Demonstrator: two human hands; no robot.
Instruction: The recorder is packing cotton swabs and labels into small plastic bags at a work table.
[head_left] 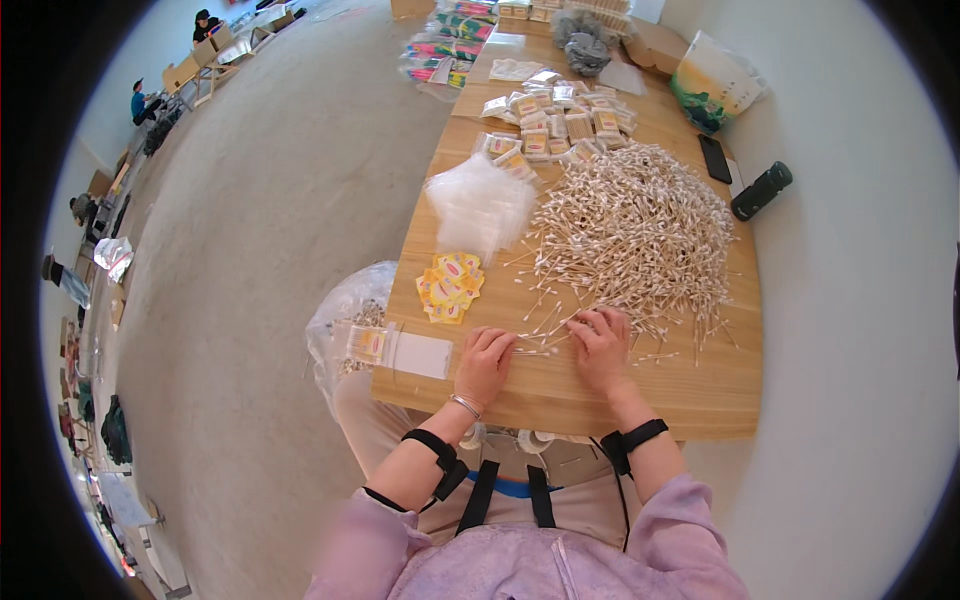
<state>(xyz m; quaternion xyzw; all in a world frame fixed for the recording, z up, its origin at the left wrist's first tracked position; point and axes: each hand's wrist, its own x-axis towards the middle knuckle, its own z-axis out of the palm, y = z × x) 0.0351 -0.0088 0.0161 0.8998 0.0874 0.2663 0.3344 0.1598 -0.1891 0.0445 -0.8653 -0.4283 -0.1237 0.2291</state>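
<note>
A large heap of cotton swabs [640, 235] with white tips covers the right half of the wooden table [700, 400]. Near the front edge, my left hand [484, 366] is closed, its fingertips around the ends of a few swabs that point right. My right hand [602, 352] rests at the heap's lower edge with its fingers curled together on swabs; its fingertips are partly hidden. A few loose swabs [540, 345] lie between the hands. Left of my left hand are a white card [422, 356] and a clear packet with a yellow label [368, 345], at the table's left edge.
Yellow labels [450, 288] and clear plastic bags [482, 207] lie along the left side. Farther back are filled swab packets [560, 120]. By the right wall are a phone [714, 158] and a dark bottle [762, 191]. A clear sack [335, 310] stands beside the table.
</note>
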